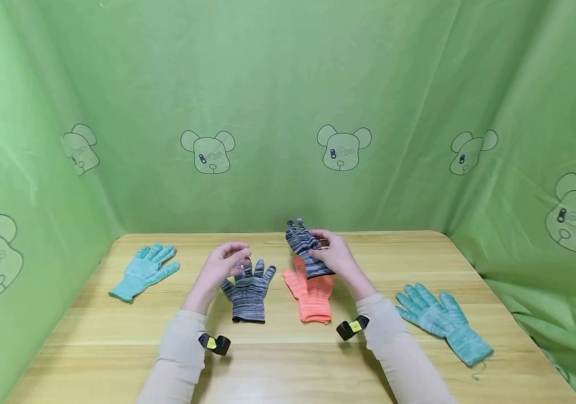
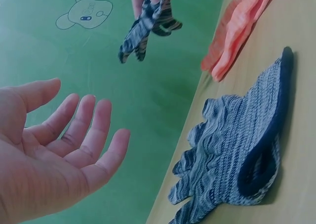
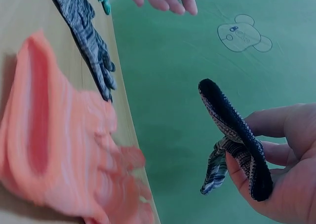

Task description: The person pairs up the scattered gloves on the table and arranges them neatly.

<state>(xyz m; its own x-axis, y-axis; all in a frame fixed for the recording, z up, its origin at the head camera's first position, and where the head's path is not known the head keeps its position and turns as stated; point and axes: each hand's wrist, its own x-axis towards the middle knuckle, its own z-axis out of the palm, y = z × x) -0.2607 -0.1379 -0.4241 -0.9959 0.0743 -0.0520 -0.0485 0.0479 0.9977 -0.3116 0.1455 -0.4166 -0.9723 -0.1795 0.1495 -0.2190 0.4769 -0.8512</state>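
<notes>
Pinching a gray-and-black striped glove (image 1: 300, 242) between thumb and fingers, your right hand (image 1: 337, 253) holds it up off the table (image 1: 267, 365). The glove's fingers point away from you, and its dark-edged cuff faces your side. In the head view it overlaps the far part of the orange glovewear (image 1: 315, 303), which lies on the wood with its cuff toward you; it looks like two layers stacked, though the view does not settle that.

Your left hand (image 1: 223, 262) is empty, its fingers lightly bent and spread, the thumb well apart from them. It hovers near the finger end of a second striped glove (image 1: 248, 297), and the left wrist view shows a gap between the two. That glove rests on the table just left of the orange one, fingers pointing away and the black cuff edge toward you.

Farther out to your left lies a teal glove (image 1: 138, 276), its fingers angled away. On your right is another teal glove (image 1: 449, 320), cuff toward you, with a loose thread (image 1: 478, 370) beside it. Green cloth (image 1: 277, 67) printed with bear-head outlines (image 1: 344, 152) hangs behind the table and along both sides.
</notes>
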